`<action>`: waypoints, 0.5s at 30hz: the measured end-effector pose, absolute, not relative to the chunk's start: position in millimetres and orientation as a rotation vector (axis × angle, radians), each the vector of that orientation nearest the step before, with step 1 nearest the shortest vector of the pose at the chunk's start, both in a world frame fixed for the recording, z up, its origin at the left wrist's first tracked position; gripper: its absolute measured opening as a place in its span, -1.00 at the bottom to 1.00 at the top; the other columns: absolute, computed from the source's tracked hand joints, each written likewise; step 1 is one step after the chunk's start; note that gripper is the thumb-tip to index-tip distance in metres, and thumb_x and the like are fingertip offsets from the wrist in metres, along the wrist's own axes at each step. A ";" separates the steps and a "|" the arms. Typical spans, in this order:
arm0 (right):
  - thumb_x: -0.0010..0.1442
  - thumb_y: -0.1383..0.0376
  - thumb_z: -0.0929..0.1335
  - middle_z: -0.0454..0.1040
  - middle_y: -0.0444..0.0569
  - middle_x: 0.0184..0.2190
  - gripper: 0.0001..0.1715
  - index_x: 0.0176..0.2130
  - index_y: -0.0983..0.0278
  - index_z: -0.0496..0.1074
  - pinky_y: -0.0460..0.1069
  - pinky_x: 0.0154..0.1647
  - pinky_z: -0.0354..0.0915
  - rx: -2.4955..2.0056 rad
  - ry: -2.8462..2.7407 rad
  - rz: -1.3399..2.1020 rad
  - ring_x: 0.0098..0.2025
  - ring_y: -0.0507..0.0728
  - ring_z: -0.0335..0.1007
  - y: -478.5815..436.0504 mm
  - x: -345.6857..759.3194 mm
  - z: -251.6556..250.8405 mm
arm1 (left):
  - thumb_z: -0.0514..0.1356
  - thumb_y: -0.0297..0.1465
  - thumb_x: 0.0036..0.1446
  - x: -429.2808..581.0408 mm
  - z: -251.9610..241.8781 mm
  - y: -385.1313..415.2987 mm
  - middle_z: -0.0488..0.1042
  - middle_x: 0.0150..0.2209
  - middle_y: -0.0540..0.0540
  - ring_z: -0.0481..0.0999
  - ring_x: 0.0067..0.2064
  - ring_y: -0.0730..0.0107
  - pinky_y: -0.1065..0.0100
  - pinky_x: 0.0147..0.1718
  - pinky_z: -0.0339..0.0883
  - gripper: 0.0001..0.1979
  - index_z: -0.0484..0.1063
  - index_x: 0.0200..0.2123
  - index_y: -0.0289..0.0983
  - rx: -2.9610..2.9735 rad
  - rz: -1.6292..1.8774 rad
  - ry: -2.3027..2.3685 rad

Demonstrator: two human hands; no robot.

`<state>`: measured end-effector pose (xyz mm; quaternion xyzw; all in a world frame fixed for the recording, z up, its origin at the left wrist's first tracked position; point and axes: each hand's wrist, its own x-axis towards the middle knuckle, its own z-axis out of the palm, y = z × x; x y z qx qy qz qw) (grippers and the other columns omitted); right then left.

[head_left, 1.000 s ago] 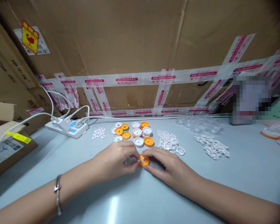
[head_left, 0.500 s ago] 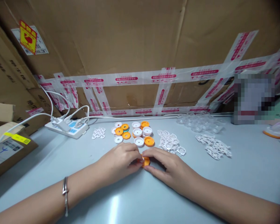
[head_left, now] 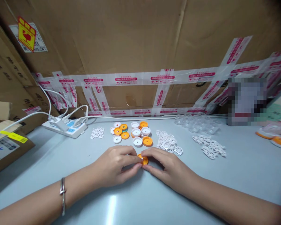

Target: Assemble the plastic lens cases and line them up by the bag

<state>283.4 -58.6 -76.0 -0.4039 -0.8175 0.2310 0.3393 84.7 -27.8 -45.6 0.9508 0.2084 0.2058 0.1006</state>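
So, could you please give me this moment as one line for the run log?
left hand: pinching orange cap | right hand: pinching same cap | behind: loose orange and white caps

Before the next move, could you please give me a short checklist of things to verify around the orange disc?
1. Grip: left hand and right hand both pinch the orange disc: ok.
2. Part seated inside the disc: cannot tell, fingers cover it.
3. Spare caps lie just behind the hands, apart from them: ok.
4. White wheel pieces apart from the right hand: cannot tell.
5. Power strip and its cords lie far left, apart from both hands: ok.
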 end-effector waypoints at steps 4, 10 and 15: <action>0.13 0.42 0.33 0.51 0.03 -0.25 -0.82 -0.19 0.34 0.40 -0.01 -0.18 0.33 -1.066 -2.129 0.620 -0.21 0.11 0.43 -58.6 284.0 -75.7 | 0.06 -0.46 0.15 84.3 -44.6 -28.2 0.49 -0.38 -0.12 0.45 -0.40 0.39 0.36 -0.41 0.33 -0.77 0.51 -0.24 -0.30 2.838 0.601 0.600; 0.13 0.42 0.33 0.53 0.01 -0.25 -0.83 -0.21 0.29 0.41 -0.01 -0.18 0.34 -1.074 -2.126 0.596 -0.20 0.10 0.44 -57.6 284.1 -75.1 | 0.06 -0.47 0.13 84.5 -44.4 -26.6 0.49 -0.41 -0.10 0.42 -0.43 0.41 0.36 -0.41 0.29 -0.78 0.53 -0.33 -0.29 2.879 0.565 0.600; 0.13 0.42 0.33 0.54 -0.01 -0.26 -0.86 -0.25 0.27 0.42 -0.01 -0.19 0.35 -1.062 -2.133 0.570 -0.21 0.11 0.45 -58.6 283.8 -73.0 | 0.05 -0.48 0.12 87.1 -41.8 -27.2 0.49 -0.40 -0.11 0.43 -0.42 0.40 0.35 -0.39 0.28 -0.78 0.51 -0.37 -0.31 2.857 0.481 0.644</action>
